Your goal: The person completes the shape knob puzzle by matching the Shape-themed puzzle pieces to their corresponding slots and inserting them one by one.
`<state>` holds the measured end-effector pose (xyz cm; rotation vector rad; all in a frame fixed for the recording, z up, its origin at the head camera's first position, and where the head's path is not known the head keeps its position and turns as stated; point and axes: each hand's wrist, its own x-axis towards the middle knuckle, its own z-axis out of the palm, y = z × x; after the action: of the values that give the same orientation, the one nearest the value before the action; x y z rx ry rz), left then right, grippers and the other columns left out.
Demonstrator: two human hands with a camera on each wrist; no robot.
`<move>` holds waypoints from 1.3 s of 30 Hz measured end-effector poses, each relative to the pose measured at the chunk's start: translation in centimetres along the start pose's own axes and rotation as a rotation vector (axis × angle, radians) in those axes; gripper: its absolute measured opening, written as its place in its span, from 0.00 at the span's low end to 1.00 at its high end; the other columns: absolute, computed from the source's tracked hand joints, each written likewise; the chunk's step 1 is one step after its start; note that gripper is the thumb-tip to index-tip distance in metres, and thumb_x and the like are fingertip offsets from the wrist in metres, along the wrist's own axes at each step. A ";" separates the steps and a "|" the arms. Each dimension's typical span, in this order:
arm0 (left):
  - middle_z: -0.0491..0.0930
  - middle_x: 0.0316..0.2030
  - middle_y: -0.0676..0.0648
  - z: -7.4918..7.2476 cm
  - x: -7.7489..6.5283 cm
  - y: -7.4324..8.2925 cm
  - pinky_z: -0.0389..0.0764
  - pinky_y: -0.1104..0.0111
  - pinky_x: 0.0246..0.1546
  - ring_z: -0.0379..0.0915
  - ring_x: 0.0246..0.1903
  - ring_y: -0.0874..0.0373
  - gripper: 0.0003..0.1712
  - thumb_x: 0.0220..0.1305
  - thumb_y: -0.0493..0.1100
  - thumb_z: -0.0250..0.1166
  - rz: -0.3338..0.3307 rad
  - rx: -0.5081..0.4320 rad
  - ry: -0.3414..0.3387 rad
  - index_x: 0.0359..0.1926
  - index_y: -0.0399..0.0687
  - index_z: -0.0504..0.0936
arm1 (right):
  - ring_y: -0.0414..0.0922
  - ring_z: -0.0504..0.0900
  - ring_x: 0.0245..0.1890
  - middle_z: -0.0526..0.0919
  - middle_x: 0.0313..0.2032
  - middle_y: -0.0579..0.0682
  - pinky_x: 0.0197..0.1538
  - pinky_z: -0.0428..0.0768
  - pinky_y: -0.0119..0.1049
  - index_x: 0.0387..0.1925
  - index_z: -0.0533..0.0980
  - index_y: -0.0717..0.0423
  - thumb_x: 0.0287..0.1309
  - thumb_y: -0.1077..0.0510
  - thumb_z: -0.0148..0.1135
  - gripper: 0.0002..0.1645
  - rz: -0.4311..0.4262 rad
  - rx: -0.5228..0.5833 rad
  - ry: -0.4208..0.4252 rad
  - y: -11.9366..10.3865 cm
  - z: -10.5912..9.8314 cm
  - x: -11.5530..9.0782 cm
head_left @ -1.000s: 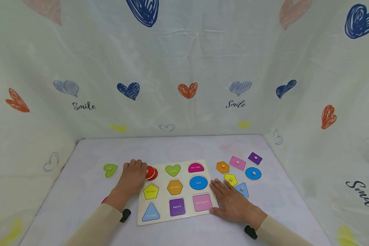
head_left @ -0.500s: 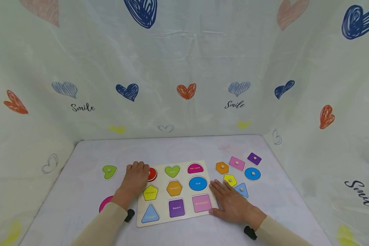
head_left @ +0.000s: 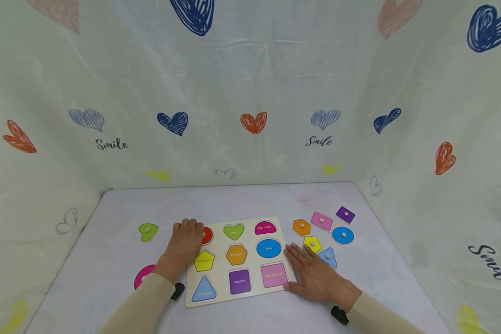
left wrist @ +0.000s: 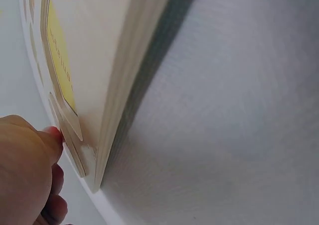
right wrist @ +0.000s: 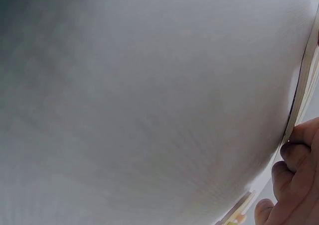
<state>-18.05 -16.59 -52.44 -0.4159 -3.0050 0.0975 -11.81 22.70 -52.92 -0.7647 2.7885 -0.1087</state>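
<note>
Green heart piece [head_left: 148,231]: lies loose on the table [head_left: 250,204], left of centre in the head view, well apart from the board.
Magenta piece [head_left: 142,277]: lower left, half hidden behind the left sleeve; its shape cannot be made out.
Left hand [head_left: 184,243]: sits over the upper left corner of the puzzle board [head_left: 256,290], fingers curled down on the red circle piece [head_left: 207,234]. Whether it pinches the knob or only presses the piece cannot be told; the knuckles cover the contact.
Red circle piece: directly under and just right of the left fingertips, in the board's upper left slot; only its right edge shows. The left hand is far nearer to it than the right.
Left wrist view: shows the board's edge and a sliver of red at a fingertip, nothing more of the grasp.
Puzzle board: centre of the table, long axis running toward the far wall, its other slots unfilled.
Right hand [head_left: 315,274]: flat and spread, fingers straight, resting against the board's right edge.
Loose pieces: orange hexagon [head_left: 302,226], yellow pentagon [head_left: 312,244], blue triangle [head_left: 329,256] partly behind the right fingers.
</note>
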 end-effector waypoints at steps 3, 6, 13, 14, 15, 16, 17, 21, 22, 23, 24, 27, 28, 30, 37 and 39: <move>0.78 0.47 0.38 0.1 0.0 0.1 0.76 0.50 0.52 0.68 0.49 0.43 0.28 0.63 0.43 0.78 0.003 0.015 -0.010 0.59 0.36 0.78 | 0.51 0.53 0.84 0.58 0.83 0.47 0.83 0.53 0.57 0.83 0.56 0.48 0.64 0.17 0.49 0.60 0.003 -0.006 0.004 0.0 0.1 0.0; 0.77 0.47 0.38 0.2 -0.1 0.1 0.76 0.50 0.52 0.68 0.49 0.43 0.29 0.63 0.44 0.78 0.002 0.021 -0.010 0.59 0.37 0.77 | 0.51 0.54 0.84 0.58 0.83 0.47 0.83 0.53 0.57 0.83 0.56 0.48 0.64 0.17 0.50 0.60 0.003 -0.006 0.006 0.0 0.1 0.0; 0.77 0.47 0.38 0.4 -0.2 0.0 0.76 0.49 0.52 0.68 0.49 0.43 0.26 0.68 0.47 0.74 0.007 0.014 0.009 0.58 0.37 0.77 | 0.50 0.53 0.84 0.58 0.83 0.48 0.83 0.52 0.57 0.83 0.56 0.49 0.65 0.18 0.50 0.59 0.002 -0.009 0.007 -0.1 -0.1 0.0; 0.77 0.47 0.39 0.4 -0.2 0.0 0.76 0.50 0.52 0.68 0.49 0.43 0.25 0.68 0.47 0.74 0.009 0.014 0.012 0.58 0.37 0.77 | 0.50 0.53 0.84 0.58 0.83 0.48 0.83 0.52 0.57 0.83 0.56 0.49 0.65 0.18 0.50 0.59 0.002 -0.009 0.007 -0.1 -0.1 0.0; 0.77 0.46 0.39 0.4 -0.2 0.0 0.76 0.50 0.52 0.68 0.49 0.43 0.25 0.68 0.47 0.73 0.010 0.013 0.016 0.58 0.37 0.77 | 0.50 0.53 0.84 0.58 0.83 0.48 0.83 0.52 0.57 0.83 0.56 0.49 0.65 0.18 0.50 0.59 0.002 -0.010 0.008 -0.1 -0.2 0.0; 0.76 0.46 0.39 0.4 -0.2 0.0 0.76 0.49 0.52 0.68 0.49 0.43 0.25 0.68 0.47 0.73 0.010 0.012 0.019 0.57 0.37 0.77 | 0.50 0.53 0.84 0.58 0.83 0.48 0.83 0.52 0.56 0.83 0.56 0.49 0.65 0.18 0.50 0.59 0.001 -0.010 0.008 0.0 -0.2 0.0; 0.76 0.46 0.39 0.4 -0.2 0.0 0.76 0.49 0.52 0.68 0.49 0.43 0.25 0.68 0.47 0.74 0.010 0.011 0.021 0.57 0.37 0.77 | 0.50 0.53 0.84 0.58 0.83 0.48 0.83 0.52 0.56 0.83 0.56 0.49 0.65 0.18 0.50 0.59 0.001 -0.009 0.008 0.0 -0.2 -0.1; 0.76 0.46 0.38 0.3 -0.2 0.1 0.76 0.49 0.52 0.68 0.49 0.43 0.25 0.69 0.47 0.73 0.005 0.001 0.011 0.57 0.37 0.77 | 0.50 0.53 0.84 0.58 0.83 0.48 0.83 0.53 0.56 0.83 0.56 0.49 0.65 0.18 0.49 0.59 -0.008 -0.015 0.009 0.0 -0.2 -0.1; 0.76 0.46 0.38 0.3 -0.2 0.1 0.76 0.49 0.52 0.68 0.49 0.43 0.25 0.69 0.47 0.73 0.003 -0.002 0.007 0.58 0.37 0.77 | 0.50 0.53 0.84 0.58 0.83 0.48 0.83 0.53 0.56 0.83 0.56 0.49 0.65 0.17 0.49 0.59 -0.009 -0.017 0.010 0.0 -0.2 -0.1; 0.76 0.47 0.38 0.2 -0.2 0.1 0.76 0.49 0.53 0.68 0.49 0.43 0.25 0.69 0.46 0.73 0.001 -0.005 0.002 0.58 0.37 0.77 | 0.50 0.54 0.84 0.58 0.83 0.48 0.83 0.53 0.56 0.83 0.56 0.49 0.65 0.17 0.49 0.60 -0.010 -0.020 0.012 0.1 -0.1 0.0; 0.77 0.47 0.38 0.2 -0.2 0.1 0.76 0.48 0.53 0.68 0.49 0.43 0.25 0.69 0.46 0.73 0.000 -0.006 -0.002 0.58 0.37 0.77 | 0.50 0.54 0.84 0.58 0.83 0.48 0.83 0.53 0.56 0.83 0.56 0.49 0.65 0.17 0.49 0.60 -0.010 -0.025 0.013 0.1 -0.1 0.0; 0.77 0.48 0.38 0.1 -0.1 0.2 0.76 0.48 0.54 0.68 0.50 0.42 0.25 0.69 0.46 0.73 -0.004 -0.005 -0.014 0.59 0.36 0.77 | 0.50 0.54 0.84 0.59 0.83 0.48 0.83 0.54 0.56 0.83 0.56 0.49 0.64 0.17 0.48 0.60 -0.009 -0.031 0.018 0.2 0.0 0.0; 0.77 0.48 0.38 0.1 -0.1 0.2 0.76 0.48 0.54 0.68 0.50 0.42 0.26 0.69 0.46 0.73 -0.004 -0.003 -0.016 0.59 0.36 0.77 | 0.50 0.54 0.84 0.59 0.83 0.48 0.83 0.53 0.56 0.83 0.56 0.49 0.64 0.17 0.48 0.60 -0.009 -0.031 0.018 0.2 0.0 0.0; 0.77 0.48 0.37 0.2 0.0 0.2 0.76 0.48 0.54 0.68 0.50 0.42 0.26 0.69 0.46 0.73 -0.005 -0.001 -0.018 0.59 0.36 0.77 | 0.50 0.54 0.84 0.59 0.83 0.48 0.83 0.53 0.56 0.83 0.56 0.49 0.65 0.17 0.48 0.60 -0.009 -0.030 0.017 0.2 0.0 0.0; 0.77 0.48 0.38 0.6 0.0 0.2 0.76 0.48 0.53 0.69 0.50 0.42 0.26 0.69 0.48 0.73 -0.014 -0.006 0.000 0.59 0.36 0.77 | 0.50 0.53 0.84 0.58 0.83 0.48 0.83 0.53 0.56 0.83 0.56 0.49 0.65 0.16 0.47 0.60 -0.011 -0.034 0.015 0.2 0.2 0.1; 0.77 0.48 0.38 0.7 -0.1 0.2 0.76 0.49 0.52 0.69 0.50 0.42 0.26 0.69 0.48 0.73 -0.015 -0.007 0.011 0.59 0.36 0.77 | 0.50 0.53 0.84 0.58 0.83 0.48 0.83 0.53 0.56 0.83 0.56 0.49 0.65 0.16 0.47 0.60 -0.012 -0.035 0.015 0.2 0.2 0.1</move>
<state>-18.01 -16.47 -53.12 -0.3930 -2.9984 0.0834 -11.91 22.84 -53.17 -0.7917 2.8074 -0.0676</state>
